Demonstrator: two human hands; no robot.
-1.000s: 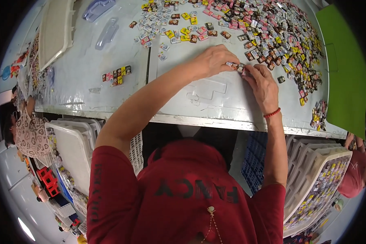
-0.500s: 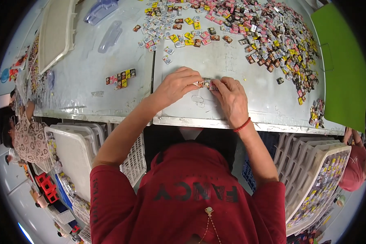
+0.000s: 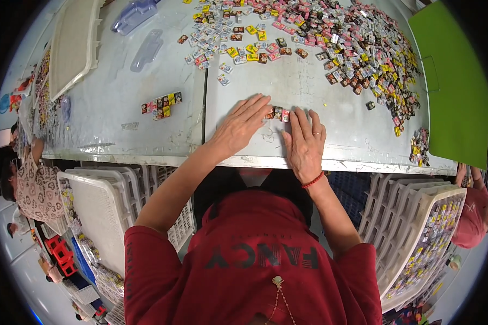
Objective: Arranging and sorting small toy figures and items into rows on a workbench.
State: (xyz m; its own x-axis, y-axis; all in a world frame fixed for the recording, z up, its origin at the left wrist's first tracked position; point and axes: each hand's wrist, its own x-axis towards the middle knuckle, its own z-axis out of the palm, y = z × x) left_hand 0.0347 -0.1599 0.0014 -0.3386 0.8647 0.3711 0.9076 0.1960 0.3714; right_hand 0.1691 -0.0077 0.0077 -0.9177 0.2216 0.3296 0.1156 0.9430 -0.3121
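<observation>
A short row of small coloured boxes (image 3: 278, 114), brown, dark and pink, lies on the table between my hands. My left hand (image 3: 237, 129) rests flat, its stretched fingertips at the row's left end and partly covering it. At the right end, my right hand (image 3: 306, 142) lies with its fingers extended and thumb apart, touching or almost touching the pink box. Neither hand grips anything. Farther left, another block of small boxes (image 3: 161, 105), pink, brown, yellow and black, sits in a close-set group.
A large loose heap of similar boxes (image 3: 358, 51) covers the back right. Clear plastic trays (image 3: 147, 50) and a white tray (image 3: 75, 49) lie at the back left. A green panel (image 3: 453, 81) borders the right side. White crates (image 3: 412, 227) stand below the table edge.
My fingers have gone from pinching the row's ends to lying stretched out. My right hand has shifted slightly down, and more of the row's boxes show.
</observation>
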